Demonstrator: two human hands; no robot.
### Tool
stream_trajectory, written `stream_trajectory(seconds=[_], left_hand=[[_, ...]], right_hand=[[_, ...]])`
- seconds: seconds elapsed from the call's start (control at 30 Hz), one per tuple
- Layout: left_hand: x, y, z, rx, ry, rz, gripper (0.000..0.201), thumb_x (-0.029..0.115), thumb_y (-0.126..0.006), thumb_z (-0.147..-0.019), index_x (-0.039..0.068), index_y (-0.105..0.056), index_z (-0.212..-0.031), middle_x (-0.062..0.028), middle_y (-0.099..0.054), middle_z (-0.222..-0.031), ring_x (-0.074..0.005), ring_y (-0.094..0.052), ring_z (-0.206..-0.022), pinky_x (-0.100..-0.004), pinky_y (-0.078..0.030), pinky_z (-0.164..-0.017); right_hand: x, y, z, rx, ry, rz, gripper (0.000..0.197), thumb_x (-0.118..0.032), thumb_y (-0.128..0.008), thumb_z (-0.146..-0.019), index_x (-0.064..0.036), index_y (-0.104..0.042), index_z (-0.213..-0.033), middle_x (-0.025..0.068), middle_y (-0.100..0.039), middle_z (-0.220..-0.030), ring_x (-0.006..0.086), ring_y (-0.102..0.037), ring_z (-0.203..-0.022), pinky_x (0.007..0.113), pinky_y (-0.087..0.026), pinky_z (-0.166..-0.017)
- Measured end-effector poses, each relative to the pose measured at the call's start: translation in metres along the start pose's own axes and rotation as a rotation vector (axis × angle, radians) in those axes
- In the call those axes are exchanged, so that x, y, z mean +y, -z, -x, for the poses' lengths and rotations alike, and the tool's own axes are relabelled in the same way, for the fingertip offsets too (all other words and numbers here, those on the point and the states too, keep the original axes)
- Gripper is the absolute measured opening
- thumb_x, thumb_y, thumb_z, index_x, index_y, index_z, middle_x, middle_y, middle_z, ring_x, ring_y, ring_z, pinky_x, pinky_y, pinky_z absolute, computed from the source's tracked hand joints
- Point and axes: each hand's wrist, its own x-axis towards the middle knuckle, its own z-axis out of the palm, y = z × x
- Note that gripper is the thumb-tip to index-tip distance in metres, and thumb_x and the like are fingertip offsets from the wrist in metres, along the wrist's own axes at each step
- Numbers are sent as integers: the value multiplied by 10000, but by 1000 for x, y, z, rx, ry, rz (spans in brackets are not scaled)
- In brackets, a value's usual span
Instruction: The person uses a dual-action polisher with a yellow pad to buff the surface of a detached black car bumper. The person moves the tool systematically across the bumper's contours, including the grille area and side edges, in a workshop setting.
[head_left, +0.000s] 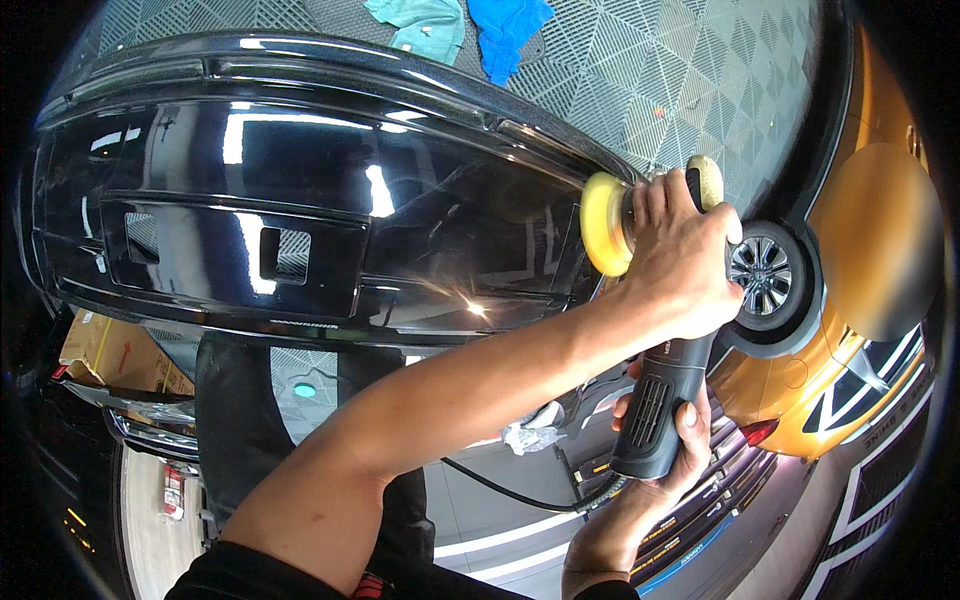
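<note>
A black corded polisher [660,410] with a round yellow foam pad [606,225] is held in both my hands. My left hand [685,250] wraps around its head, just behind the pad, beside a pale yellow end piece [706,182]. Lower down, my right hand [690,435] grips the vented body from below. The pad stands on edge at the right end of a long glossy black car bumper [450,220]; whether they touch, I cannot tell. Lamps and bright shapes reflect in the bumper, and two rectangular openings pierce its left half.
An orange car [790,390] with a dark-spoked wheel [768,275] stands close on the right. Green [425,25] and blue cloths [508,35] lie beyond the bumper on grey floor tiles [640,110]. The black cord [510,493] trails leftward. A cardboard box [125,355] sits at left.
</note>
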Motion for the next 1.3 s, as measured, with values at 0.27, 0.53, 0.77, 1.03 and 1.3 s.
stream_trajectory(seconds=[0.27, 0.53, 0.77, 1.03, 1.3], left_hand=[[7, 49, 10, 106, -70, -64, 507, 146, -875, -728, 106, -703, -1204, -309, -439, -1363, -526, -414, -1324, -612, -327, -1165], [14, 95, 22, 177, -82, -61, 475, 118, -857, -730, 142, -703, -1179, -304, -457, -1367, -525, -431, -1325, -585, -368, -1147], [12, 106, 27, 204, -128, -70, 476, 107, -858, -718, 142, -696, -1163, -310, -449, -1394, -534, -420, -1350, -590, -363, -1154], [2, 58, 26, -36, -62, 31, 545, 119, -877, -708, 142, -703, -1223, -332, -373, -1499, -580, -351, -1450, -642, -332, -1209], [-11, 14, 32, -147, -133, 7, 587, 126, -901, -679, 144, -680, -1222, -351, -376, -1485, -578, -359, -1430, -618, -342, -1213]], right_hand=[[-9, -48, 15, 11, -47, 67, 932, -499, -864, -740, 135, -566, -1356, 217, -722, -931, 233, -720, -659, 311, -590, -592], [-7, -73, 31, -37, -94, -37, 1012, -344, -905, -681, 131, -502, -1479, 212, -723, -1071, 264, -762, -811, 356, -669, -688], [0, -69, 30, -117, -122, 6, 1063, -371, -921, -667, 100, -488, -1517, 207, -728, -1102, 278, -772, -860, 385, -684, -772], [25, -30, 29, -92, -2, -7, 1035, -355, -933, -735, 104, -451, -1528, 236, -724, -1138, 278, -769, -857, 370, -651, -734], [54, 1, 34, -27, 29, -104, 967, -321, -922, -797, 90, -438, -1528, 256, -705, -1208, 282, -770, -885, 366, -674, -798]])
